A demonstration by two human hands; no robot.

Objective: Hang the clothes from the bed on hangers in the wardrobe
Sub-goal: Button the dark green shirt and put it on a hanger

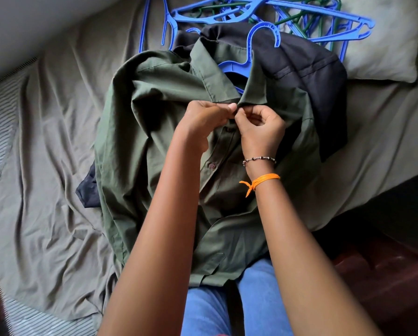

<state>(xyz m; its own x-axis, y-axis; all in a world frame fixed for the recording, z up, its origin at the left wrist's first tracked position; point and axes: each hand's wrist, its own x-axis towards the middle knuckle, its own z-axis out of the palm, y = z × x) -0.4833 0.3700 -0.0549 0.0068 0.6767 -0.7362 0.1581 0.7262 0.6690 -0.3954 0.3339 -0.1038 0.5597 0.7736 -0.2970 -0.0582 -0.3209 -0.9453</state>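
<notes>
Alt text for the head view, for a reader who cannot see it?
Both hands, left hand and right hand, pinch the placket just below the collar of a green shirt that has a blue hanger inside it. The shirt lies on a bed, over a black garment.

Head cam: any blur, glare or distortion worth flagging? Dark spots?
Head view: soft, even light, no glare; wide-angle bending shows at the edges, where the forearms flare. Hands and green shirt are sharp, with no motion blur. The black garment and the lower right corner by the bed go near-black, detail lost. Blue hanger is crisp.
</notes>
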